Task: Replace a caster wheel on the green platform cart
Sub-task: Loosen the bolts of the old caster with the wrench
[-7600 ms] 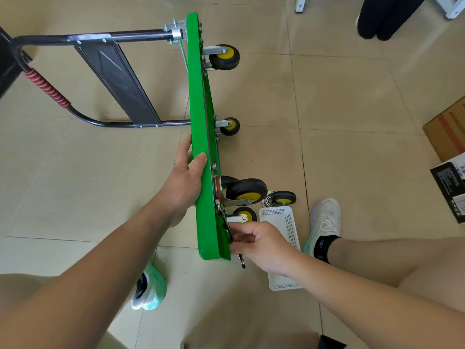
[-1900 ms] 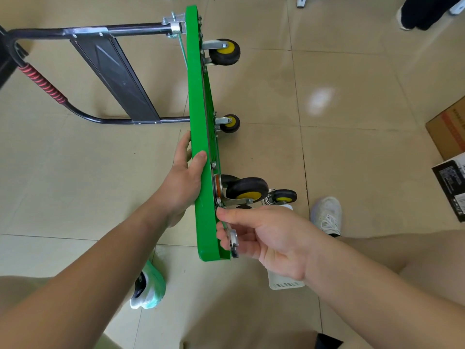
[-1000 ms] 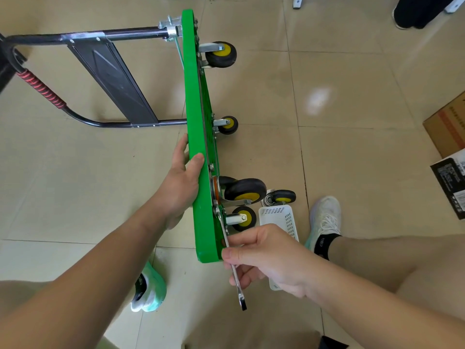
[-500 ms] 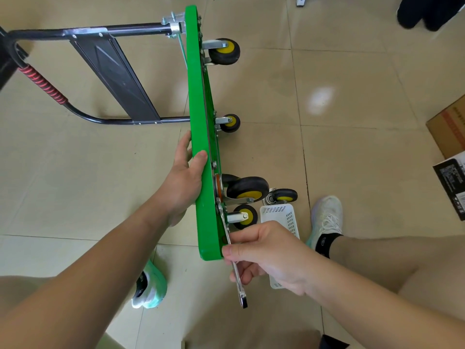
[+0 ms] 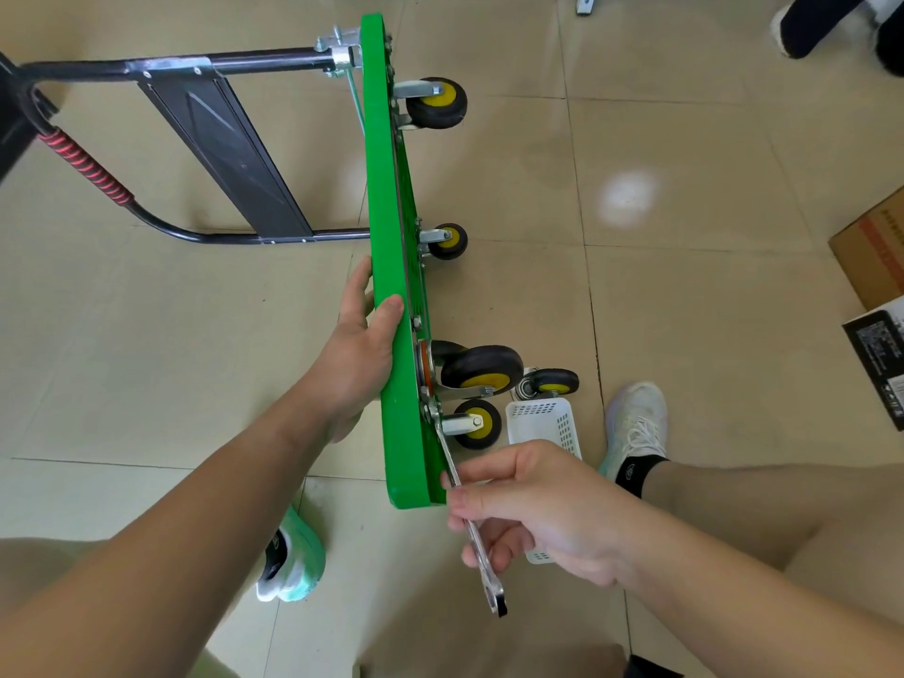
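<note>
The green platform cart (image 5: 391, 266) stands on its side edge on the tiled floor, wheels pointing right. My left hand (image 5: 359, 357) grips its upper edge near the middle, thumb over the green rim. My right hand (image 5: 531, 506) holds a metal wrench (image 5: 472, 521) whose far end sits at the mount of the near lower caster (image 5: 477, 424). Above that caster is a larger black and yellow caster (image 5: 482, 371). Two more casters (image 5: 437, 102) are fixed at the cart's far end.
A white slotted basket (image 5: 548, 423) lies on the floor beside the near casters, with a loose wheel (image 5: 555, 382) behind it. The black folded handle (image 5: 161, 71) with red grip lies left. My shoes, cardboard boxes (image 5: 875, 247) at right, someone's feet top right.
My right hand has swung the wrench handle from up beside the cart's edge down toward me. My left hand keeps the same hold on the cart.
</note>
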Motion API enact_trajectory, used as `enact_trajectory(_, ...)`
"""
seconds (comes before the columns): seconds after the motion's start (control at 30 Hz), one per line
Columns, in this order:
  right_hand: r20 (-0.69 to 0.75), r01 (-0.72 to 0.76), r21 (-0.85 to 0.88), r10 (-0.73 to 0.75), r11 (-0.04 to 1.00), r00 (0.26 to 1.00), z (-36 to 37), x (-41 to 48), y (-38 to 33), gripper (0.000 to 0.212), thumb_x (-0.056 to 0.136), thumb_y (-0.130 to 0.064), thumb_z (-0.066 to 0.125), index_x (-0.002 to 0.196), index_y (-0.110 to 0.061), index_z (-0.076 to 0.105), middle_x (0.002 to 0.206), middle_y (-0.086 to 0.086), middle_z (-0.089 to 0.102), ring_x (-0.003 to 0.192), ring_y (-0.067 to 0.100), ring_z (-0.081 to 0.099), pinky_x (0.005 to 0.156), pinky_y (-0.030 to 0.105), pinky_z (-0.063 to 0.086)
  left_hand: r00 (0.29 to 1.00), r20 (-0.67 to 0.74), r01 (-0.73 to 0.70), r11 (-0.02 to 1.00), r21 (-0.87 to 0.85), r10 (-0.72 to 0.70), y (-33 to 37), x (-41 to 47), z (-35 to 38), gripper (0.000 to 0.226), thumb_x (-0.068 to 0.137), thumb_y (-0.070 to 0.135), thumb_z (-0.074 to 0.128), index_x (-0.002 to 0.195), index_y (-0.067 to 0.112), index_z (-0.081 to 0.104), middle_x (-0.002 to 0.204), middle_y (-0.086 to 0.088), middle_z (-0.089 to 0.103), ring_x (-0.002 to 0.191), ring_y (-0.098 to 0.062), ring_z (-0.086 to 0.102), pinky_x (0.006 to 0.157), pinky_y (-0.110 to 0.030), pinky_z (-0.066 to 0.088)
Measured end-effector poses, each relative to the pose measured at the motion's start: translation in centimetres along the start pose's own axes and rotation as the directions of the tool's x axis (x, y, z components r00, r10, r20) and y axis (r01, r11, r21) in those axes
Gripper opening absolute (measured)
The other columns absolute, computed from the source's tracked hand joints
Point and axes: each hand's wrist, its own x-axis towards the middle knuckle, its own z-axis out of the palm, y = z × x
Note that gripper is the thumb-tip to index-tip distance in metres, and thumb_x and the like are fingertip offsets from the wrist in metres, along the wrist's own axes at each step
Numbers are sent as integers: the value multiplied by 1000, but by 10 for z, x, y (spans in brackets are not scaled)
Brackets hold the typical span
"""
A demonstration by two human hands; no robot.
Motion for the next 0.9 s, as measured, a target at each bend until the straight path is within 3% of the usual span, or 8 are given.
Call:
enact_trajectory(0.17, 29, 6, 100, -9, 995, 1000, 5, -2, -9, 31, 89, -12, 71, 108, 12, 68, 83, 15, 67, 60, 24, 66, 49, 23, 55, 1000, 9, 6, 1000, 8, -6, 0, 0, 1, 51, 113, 38, 37, 153, 62, 17, 138, -2, 60, 106, -33, 64, 92, -59, 58)
enact_trajectory(0.3, 28, 15, 133, -19, 991, 999, 9, -2, -13, 36, 88, -12, 70, 109, 17, 65, 83, 17, 66, 58, 23, 66, 48, 23, 54, 1000, 7, 12, 1000, 6, -12, -1, 1, 0, 51, 113, 39, 37, 154, 62, 16, 137, -1, 59, 102, -29, 65, 83, -52, 61)
enact_trajectory(0.43, 2, 17, 127, -17, 992, 1000, 14, -1, -17, 33, 89, -12, 70, 106, 16, 67, 81, 16, 67, 57, 21, 65, 48, 22, 54, 1000, 9, 10, 1000, 5, -10, -2, 0, 0, 49, 113, 39, 36, 151, 64, 18, 136, -2, 60, 98, -29, 63, 84, -53, 59)
enact_trajectory(0.57, -35, 21, 159, -16, 987, 999, 16, 4, -21, 32, 88, -15, 71, 106, 12, 69, 78, 13, 68, 60, 21, 61, 48, 21, 52, 1000, 6, 2, 1000, 11, -2, -2, 1, 0, 50, 113, 39, 36, 153, 63, 17, 137, 0, 60, 102, -28, 64, 76, -45, 58)
enact_trajectory(0.7, -38, 13, 154, -7, 988, 999, 20, 6, -21, 21, 88, -14, 73, 96, 6, 72, 77, 14, 69, 63, 25, 61, 51, 23, 53, 1000, -2, 3, 1000, 11, -3, -2, 0, 1, 51, 113, 38, 37, 154, 61, 18, 138, 1, 60, 113, -39, 65, 87, -56, 61)
enact_trajectory(0.77, -50, 1, 140, 6, 990, 999, 21, 6, -20, 16, 88, -10, 72, 93, 5, 72, 75, 15, 69, 61, 26, 63, 49, 22, 53, 1000, -7, -4, 1000, 12, 4, -2, 0, 1, 49, 113, 37, 38, 151, 63, 21, 135, 0, 62, 105, -38, 65, 93, -64, 56)
enact_trajectory(0.9, -71, -13, 120, 22, 993, 997, 20, 6, -16, 27, 89, -9, 72, 104, 13, 69, 75, 15, 68, 57, 25, 66, 49, 22, 52, 1000, -4, 3, 1000, 7, -3, -1, 0, 0, 48, 113, 38, 37, 150, 65, 22, 133, -1, 63, 100, -33, 63, 95, -67, 55)
